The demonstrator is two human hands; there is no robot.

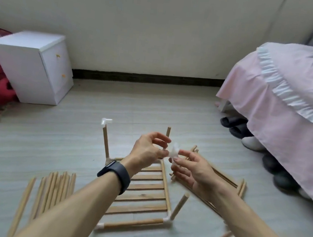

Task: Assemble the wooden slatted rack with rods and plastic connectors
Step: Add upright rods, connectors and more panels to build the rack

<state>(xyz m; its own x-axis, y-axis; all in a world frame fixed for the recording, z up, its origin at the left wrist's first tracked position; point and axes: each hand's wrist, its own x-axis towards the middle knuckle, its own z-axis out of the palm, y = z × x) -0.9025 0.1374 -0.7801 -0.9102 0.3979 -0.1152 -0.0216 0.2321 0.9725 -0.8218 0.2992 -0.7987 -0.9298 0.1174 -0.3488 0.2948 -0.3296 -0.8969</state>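
By my judgement the rack is less than half built. Both hands meet in mid-air above the floor: the left hand (149,149) and the right hand (191,170) each pinch the same white plastic connector (174,152) with curled fingertips, though blur hides its exact shape. Below the left hand lies one slatted panel (142,196) with corner pieces fitted. Three rods stand up from it, and only the one beyond and to the left of the left hand carries a top connector (106,121). The upright rod (168,133) just behind the left fingers is bare, and it is probably where the held piece goes. Under the right hand lies a second slatted panel (222,181), and loose rods (52,188) lie beside the left forearm, so further tiers remain.
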